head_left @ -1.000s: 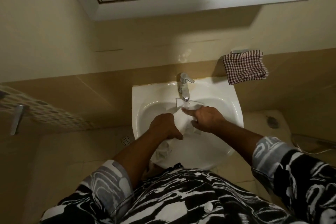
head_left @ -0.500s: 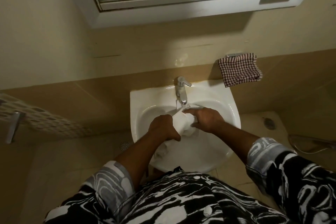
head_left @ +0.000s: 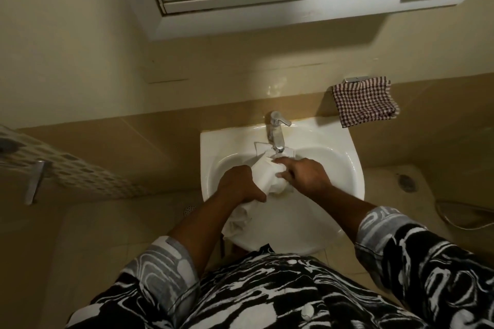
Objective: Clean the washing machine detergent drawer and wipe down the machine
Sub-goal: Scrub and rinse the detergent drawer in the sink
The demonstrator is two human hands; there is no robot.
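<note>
A white cloth is bunched over the white basin, just under the chrome tap. My left hand grips the cloth's lower part, and its tail hangs down over the basin's front rim. My right hand holds the cloth's upper end below the spout, with its forefinger stretched toward the tap. No washing machine or detergent drawer is in view.
A red checked towel hangs on a wall holder right of the tap. A mirror cabinet juts out above. A patterned ledge with a metal handle is at left. A floor drain and a hose lie at right.
My hands have drawn closer together and the cloth is more tightly bunched between them under the tap. The view has tilted up slightly.
</note>
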